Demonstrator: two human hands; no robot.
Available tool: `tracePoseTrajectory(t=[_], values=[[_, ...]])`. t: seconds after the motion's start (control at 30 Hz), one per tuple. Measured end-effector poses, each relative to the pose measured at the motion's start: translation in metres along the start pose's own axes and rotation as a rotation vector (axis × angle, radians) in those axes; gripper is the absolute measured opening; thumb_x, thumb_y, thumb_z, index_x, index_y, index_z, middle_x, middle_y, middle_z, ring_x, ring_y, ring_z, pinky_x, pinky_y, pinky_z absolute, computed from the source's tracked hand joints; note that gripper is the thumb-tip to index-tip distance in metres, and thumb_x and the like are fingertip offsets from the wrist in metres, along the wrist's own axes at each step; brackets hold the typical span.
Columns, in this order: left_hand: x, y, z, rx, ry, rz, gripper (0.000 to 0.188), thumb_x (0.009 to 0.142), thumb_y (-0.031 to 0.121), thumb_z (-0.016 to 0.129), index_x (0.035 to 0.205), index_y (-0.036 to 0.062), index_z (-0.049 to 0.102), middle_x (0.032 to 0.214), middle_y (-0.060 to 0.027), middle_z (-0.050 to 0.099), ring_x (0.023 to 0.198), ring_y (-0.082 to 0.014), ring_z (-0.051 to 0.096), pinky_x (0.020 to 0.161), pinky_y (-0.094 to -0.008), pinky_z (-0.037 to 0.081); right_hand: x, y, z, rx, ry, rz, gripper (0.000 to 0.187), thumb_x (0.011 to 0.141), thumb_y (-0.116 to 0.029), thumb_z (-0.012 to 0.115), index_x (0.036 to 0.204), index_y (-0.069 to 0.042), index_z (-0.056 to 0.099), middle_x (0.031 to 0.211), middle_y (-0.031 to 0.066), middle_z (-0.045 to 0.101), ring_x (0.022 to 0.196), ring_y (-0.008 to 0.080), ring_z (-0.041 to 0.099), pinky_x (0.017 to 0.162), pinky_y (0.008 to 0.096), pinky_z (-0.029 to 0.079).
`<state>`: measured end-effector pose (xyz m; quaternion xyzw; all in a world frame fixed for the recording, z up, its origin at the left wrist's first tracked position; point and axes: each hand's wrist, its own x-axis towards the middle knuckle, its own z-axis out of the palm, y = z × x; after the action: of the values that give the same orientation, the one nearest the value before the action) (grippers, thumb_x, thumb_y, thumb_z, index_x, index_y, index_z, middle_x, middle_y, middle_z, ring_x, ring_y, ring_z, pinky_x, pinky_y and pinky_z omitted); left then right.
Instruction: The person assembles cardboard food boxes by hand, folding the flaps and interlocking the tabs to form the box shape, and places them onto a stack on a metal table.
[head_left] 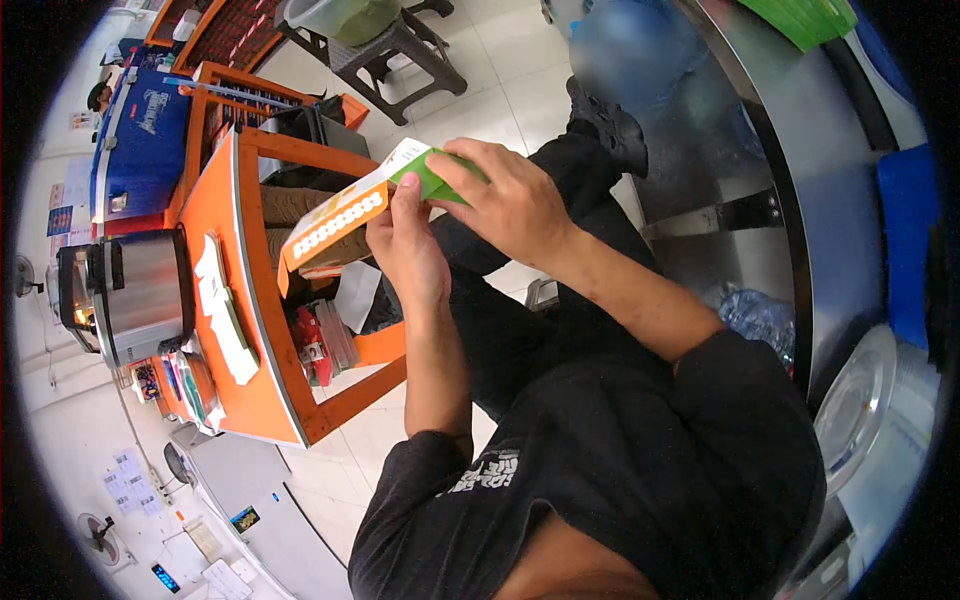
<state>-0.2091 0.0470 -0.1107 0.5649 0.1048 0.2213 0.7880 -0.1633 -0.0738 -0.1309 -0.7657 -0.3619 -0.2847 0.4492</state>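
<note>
A cardboard box (340,222), orange along one side with a white printed row and green at its near end, is held up in front of my chest, tilted. My left hand (410,245) grips its near end from below, the thumb pressed against the green and orange edge. On the green end flap, my right hand (510,200) has its fingers curled over the cardboard. Parts of both hands' fingertips are hidden behind the box. Whether anything is inside the box, I cannot tell.
An orange table (265,415) at my left bears a steel cooker (145,290) and white card pieces (225,310). Behind it sits a blue cooler (145,145). A dark stool (400,65) stands ahead. A steel counter (850,250) runs along my right, with bagged bottles (760,318) beneath.
</note>
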Motion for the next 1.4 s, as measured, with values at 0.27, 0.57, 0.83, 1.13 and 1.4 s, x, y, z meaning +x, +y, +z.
tracePoseTrajectory(t=[0.27, 0.57, 0.83, 1.13, 1.4], values=[[0.014, 0.013, -0.004, 0.180, 0.102, 0.058, 0.022, 0.091, 0.014, 0.060, 0.105, -0.0023, 0.061, 0.099, -0.0080, 0.065, 0.090, -0.0144, 0.062, 0.080, -0.0275, 0.048, 0.012, 0.009, 0.001, 0.383, 0.096, 0.301, 0.020, 0.094, -0.022, 0.055, 0.106, -0.005, 0.053, 0.087, 0.0173, 0.062, 0.077, 0.0334, 0.065, 0.067, 0.0424, 0.051], [0.014, -0.012, -0.022, 0.567, -0.010, 0.465, 0.022, 0.091, 0.006, 0.062, 0.110, -0.0054, 0.061, 0.105, -0.0114, 0.065, 0.094, -0.0180, 0.063, 0.087, -0.0322, 0.051, 0.031, 0.005, -0.015, 0.564, 0.030, 0.371, 0.020, 0.093, -0.018, 0.057, 0.105, -0.002, 0.056, 0.100, 0.0144, 0.063, 0.090, 0.0268, 0.062, 0.081, 0.0336, 0.048], [0.011, 0.002, -0.011, 0.029, -0.141, 0.275, 0.034, 0.090, 0.002, 0.061, 0.122, -0.0036, 0.052, 0.119, -0.0126, 0.058, 0.108, -0.0203, 0.057, 0.095, -0.0366, 0.047, 0.038, 0.004, -0.022, 0.616, 0.064, 0.290, 0.015, 0.083, -0.010, 0.065, 0.094, -0.002, 0.060, 0.099, 0.0134, 0.059, 0.087, 0.0287, 0.062, 0.077, 0.0355, 0.050], [0.011, -0.002, -0.007, 0.112, -0.107, 0.248, 0.029, 0.090, 0.001, 0.059, 0.118, -0.0022, 0.053, 0.112, -0.0101, 0.059, 0.101, -0.0184, 0.059, 0.092, -0.0324, 0.048, 0.037, 0.000, -0.016, 0.603, 0.071, 0.287, 0.013, 0.082, -0.010, 0.066, 0.090, -0.001, 0.062, 0.098, 0.0116, 0.060, 0.089, 0.0293, 0.062, 0.076, 0.0360, 0.050], [0.013, -0.011, -0.014, 0.152, -0.220, 0.240, 0.034, 0.092, 0.003, 0.057, 0.125, -0.0015, 0.049, 0.119, -0.0124, 0.057, 0.107, -0.0223, 0.058, 0.093, -0.0372, 0.048, 0.031, 0.000, -0.018, 0.431, 0.034, 0.274, 0.011, 0.082, -0.004, 0.067, 0.091, 0.001, 0.064, 0.103, 0.0106, 0.061, 0.090, 0.0229, 0.064, 0.077, 0.0302, 0.051]])
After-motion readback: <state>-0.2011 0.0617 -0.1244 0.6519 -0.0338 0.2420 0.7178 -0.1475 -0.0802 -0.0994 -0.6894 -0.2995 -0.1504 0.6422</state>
